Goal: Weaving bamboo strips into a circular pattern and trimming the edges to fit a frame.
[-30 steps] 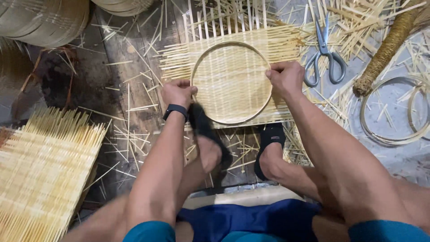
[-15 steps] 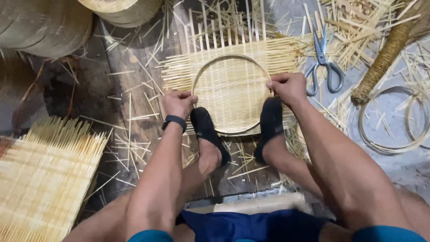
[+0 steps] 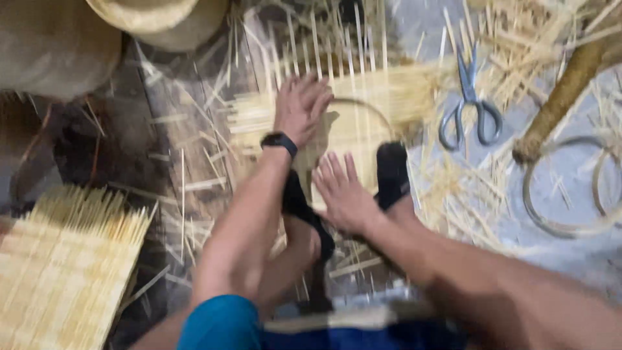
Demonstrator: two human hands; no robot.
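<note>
A woven bamboo mat (image 3: 382, 97) with a round bamboo hoop (image 3: 372, 113) on it lies on the floor ahead of me. My left hand (image 3: 301, 107), with a black wristband, lies flat and spread on the hoop's far left side. My right hand (image 3: 343, 191) presses flat, fingers apart, on the mat's near edge. My feet in black sandals (image 3: 392, 172) rest on the near edge of the mat. The picture is blurred by motion.
Grey-handled scissors (image 3: 470, 107) lie right of the mat. Loose bamboo rings (image 3: 570, 188) and a wrapped bundle of strips (image 3: 564, 97) sit at the right. Another woven mat (image 3: 58, 266) lies at lower left. Round baskets (image 3: 149, 19) stand at the top left. Splinters litter the floor.
Both hands let go of the hoop's sides and moved toward the middle, now flat on the weave. The view shifted and blurred.
</note>
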